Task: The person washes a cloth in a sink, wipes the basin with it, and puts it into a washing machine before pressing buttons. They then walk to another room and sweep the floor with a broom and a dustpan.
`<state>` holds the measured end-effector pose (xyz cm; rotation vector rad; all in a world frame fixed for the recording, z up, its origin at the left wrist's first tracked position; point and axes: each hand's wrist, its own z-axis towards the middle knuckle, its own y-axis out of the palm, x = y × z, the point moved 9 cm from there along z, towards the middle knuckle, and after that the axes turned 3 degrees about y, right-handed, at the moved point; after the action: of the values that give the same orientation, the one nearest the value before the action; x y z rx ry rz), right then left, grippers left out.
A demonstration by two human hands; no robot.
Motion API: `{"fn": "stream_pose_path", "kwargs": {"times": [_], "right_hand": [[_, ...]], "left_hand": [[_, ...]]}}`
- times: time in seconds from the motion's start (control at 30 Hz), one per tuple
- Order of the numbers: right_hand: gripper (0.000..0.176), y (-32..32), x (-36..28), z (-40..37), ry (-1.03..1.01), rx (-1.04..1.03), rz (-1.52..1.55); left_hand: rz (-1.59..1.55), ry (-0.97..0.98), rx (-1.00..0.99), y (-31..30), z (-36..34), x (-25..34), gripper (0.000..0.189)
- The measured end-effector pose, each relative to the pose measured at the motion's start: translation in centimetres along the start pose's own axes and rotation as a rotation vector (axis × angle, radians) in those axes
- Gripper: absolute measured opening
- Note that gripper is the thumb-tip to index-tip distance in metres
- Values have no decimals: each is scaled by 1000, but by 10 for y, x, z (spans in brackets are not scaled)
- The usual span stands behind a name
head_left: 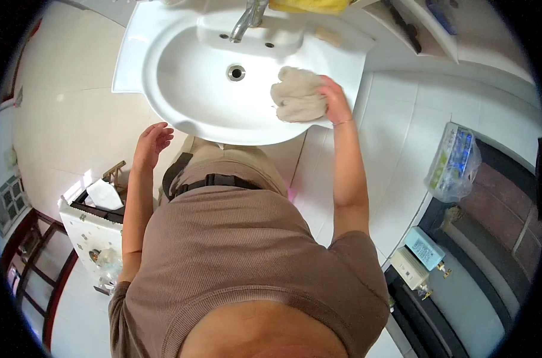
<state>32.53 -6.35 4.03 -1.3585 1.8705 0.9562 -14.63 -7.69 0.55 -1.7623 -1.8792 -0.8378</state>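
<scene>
My right hand (336, 100) grips the right end of a crumpled beige cloth (299, 95). The cloth lies over the right inner slope and rim of the white sink (187, 77). Off the sink's front left edge, my left hand (156, 142) hangs with its fingers loosely curved and apart, holding nothing. A chrome faucet (247, 21) reaches over the back of the basin, and no water shows from it. The round drain (236, 73) is uncovered at the basin's bottom.
A bar of soap (328, 37) lies at the sink's back right, beside a yellow cloth (309, 5). Pump bottles (425, 249) and a plastic-wrapped pack (453, 164) stand to the right. A patterned white cabinet (86, 238) is at lower left.
</scene>
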Motion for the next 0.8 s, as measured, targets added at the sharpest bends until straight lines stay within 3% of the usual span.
{"fn": "stream_pose_path", "kwargs": {"times": [0.1,0.17,0.23,0.27,0.33,0.47,0.53,0.63,0.77,0.8], "right_hand": [[36,-46,-23,-5,-119,86,229],[38,-96,-4,-1,-116,223,271],[43,-172,37,13,-8,556,-439],[43,-178,35,18,-15,545,-437],[43,-180,25,16,83,653,-847],[37,-133,-12,6,75,840,-1073],[30,-90,-53,-9,-408,1009,-1359],[30,-70,-40,9,-538,840,-1453],[28,-74,-20,19,-547,857,-1403],[26,-87,-8,34,-451,776,-1488]], "left_hand": [[-23,31,-15,6,0,5,29],[-19,11,-5,7,-1,4,29],[-19,17,8,5,-2,1,28],[-16,16,15,3,-3,-1,28],[-29,18,35,2,-8,-1,28],[-25,-10,62,-6,-7,-18,28],[-34,9,78,0,-14,-13,28],[-34,62,91,4,-21,-6,29],[-51,57,113,1,-25,-7,27],[-55,61,105,-1,-26,-6,27]]}}
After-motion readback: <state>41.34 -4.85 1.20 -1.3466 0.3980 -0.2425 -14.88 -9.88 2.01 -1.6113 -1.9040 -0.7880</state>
